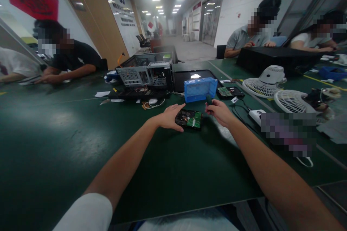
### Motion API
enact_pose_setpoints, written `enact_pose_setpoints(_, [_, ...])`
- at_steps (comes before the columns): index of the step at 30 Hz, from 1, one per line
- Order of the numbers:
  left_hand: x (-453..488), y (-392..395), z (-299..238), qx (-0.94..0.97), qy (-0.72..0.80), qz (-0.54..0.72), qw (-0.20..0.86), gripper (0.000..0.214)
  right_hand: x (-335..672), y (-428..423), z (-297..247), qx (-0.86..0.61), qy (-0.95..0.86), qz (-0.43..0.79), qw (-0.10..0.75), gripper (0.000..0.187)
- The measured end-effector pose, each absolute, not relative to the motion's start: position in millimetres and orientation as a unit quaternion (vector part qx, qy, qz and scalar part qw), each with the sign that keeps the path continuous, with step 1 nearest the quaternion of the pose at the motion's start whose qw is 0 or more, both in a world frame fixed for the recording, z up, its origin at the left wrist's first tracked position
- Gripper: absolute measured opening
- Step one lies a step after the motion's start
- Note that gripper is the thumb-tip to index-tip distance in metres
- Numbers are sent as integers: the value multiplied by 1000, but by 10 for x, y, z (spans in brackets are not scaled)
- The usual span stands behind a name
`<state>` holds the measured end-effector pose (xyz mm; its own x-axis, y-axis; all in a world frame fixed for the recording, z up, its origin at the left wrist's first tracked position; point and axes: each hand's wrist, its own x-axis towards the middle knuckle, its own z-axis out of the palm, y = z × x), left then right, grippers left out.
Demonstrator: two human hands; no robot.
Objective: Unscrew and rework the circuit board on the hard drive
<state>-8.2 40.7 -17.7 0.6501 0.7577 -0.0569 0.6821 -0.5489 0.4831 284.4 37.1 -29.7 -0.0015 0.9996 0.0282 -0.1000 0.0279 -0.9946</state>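
A hard drive (189,118) lies circuit board up on the green table (81,140), its green board facing me. My left hand (170,116) rests at the drive's left edge with fingers spread around it, steadying it. My right hand (220,112) is closed around the dark handle of a screwdriver (209,99), held upright just right of the drive. The tool's tip is hidden behind my fingers.
A blue plastic box (200,88) stands just behind the drive. An open computer case (146,73) and a black panel (193,77) lie farther back. Two white fans (264,82) and cables sit to the right. Other people sit at the left and far right.
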Motion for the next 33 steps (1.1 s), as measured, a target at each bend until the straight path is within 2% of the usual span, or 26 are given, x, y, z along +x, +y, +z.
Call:
enact_pose_setpoints(6, [50, 661, -110, 911, 325, 34, 250, 127, 2977, 441, -373, -559, -438, 488, 508, 24])
enact_pose_setpoints(11, [123, 690, -130, 912, 313, 61, 259, 127, 3009, 439, -392, -573, -383, 552, 470, 25])
enact_pose_setpoints(18, [25, 513, -94, 883, 368, 164, 242, 120, 2929, 395, -347, -474, -296, 710, 428, 27])
enact_pose_setpoints(22, [47, 424, -64, 836, 423, 233, 260, 118, 2678, 277, -329, -330, -299, 790, 421, 29])
enact_pose_setpoints(26, [100, 343, -90, 762, 494, 296, 295, 112, 2439, 172, -339, -253, -322, 792, 452, 36])
enact_pose_setpoints(33, [157, 228, -107, 683, 528, 345, 369, 108, 2270, 129, -493, -263, -339, 750, 503, 27])
